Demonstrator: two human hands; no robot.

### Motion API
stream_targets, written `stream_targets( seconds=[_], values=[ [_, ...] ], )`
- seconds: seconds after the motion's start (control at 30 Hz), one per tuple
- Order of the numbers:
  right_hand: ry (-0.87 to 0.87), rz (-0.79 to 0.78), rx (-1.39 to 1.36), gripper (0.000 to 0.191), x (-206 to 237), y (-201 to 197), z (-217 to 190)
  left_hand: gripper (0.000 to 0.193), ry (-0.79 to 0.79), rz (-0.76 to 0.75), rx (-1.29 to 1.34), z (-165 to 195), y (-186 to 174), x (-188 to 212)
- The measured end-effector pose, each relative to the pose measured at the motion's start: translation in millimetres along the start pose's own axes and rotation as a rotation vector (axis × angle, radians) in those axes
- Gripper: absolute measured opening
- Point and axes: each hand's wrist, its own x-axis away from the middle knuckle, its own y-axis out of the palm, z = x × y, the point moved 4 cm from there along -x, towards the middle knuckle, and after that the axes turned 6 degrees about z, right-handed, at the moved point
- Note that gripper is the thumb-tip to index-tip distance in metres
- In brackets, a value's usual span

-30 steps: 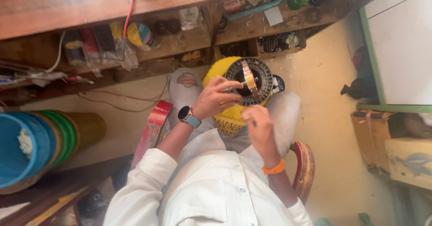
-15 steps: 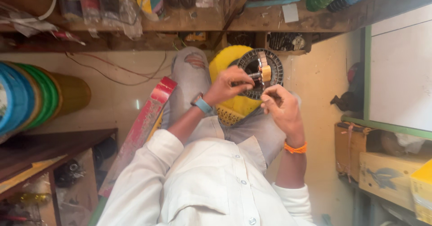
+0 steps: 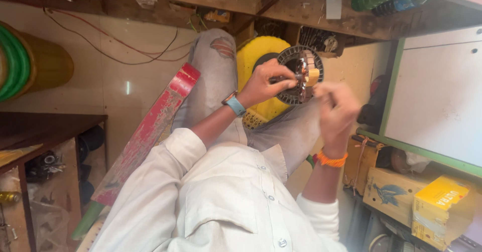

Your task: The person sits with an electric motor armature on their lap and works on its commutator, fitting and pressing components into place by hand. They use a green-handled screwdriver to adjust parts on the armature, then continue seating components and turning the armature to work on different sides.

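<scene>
Dark metal makes up the round motor stator (image 3: 300, 75), a ring with copper-coloured windings inside, held up above the person's lap. The left hand (image 3: 265, 84) is closed on the stator's near rim, fingers curled over its edge. The right hand (image 3: 335, 109) hovers just right of the stator, fingers bunched together; it is blurred, and I cannot tell whether it pinches anything. Behind the stator sits a yellow basket (image 3: 261, 56), resting between the grey-trousered knees. Left of the stator a long red board (image 3: 150, 131) leans across the floor. Far left of it lies a yellow drum (image 3: 47, 64) with green rings at its mouth. Below and right of the stator, cardboard boxes (image 3: 389, 192) stand side by side, with a bright yellow carton (image 3: 442, 197) tilted on them.
</scene>
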Motion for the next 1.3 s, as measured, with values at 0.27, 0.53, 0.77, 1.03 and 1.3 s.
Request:
stream_targets(
  seconds=[0.27,0.53,0.77,1.03,1.3],
  values=[
    [0.363,0.129,-0.184,0.018,-27,14,62,0.013,-0.316,0.105,0.273,1,15,-12],
    [0.672,0.192,-0.485,0.011,9,28,98,0.016,-0.417,0.063,0.015,-2,28,-19],
    [0.816,0.193,-0.641,0.012,23,29,114,0.016,-0.305,0.027,-0.238,6,40,-28],
    [0.943,0.238,-0.856,0.013,45,18,133,0.034,-0.234,0.075,-0.405,16,62,-20],
    [0.933,0.252,-0.972,0.016,42,12,127,0.077,0.488,-0.332,-0.569,47,65,-61]
  ],
)
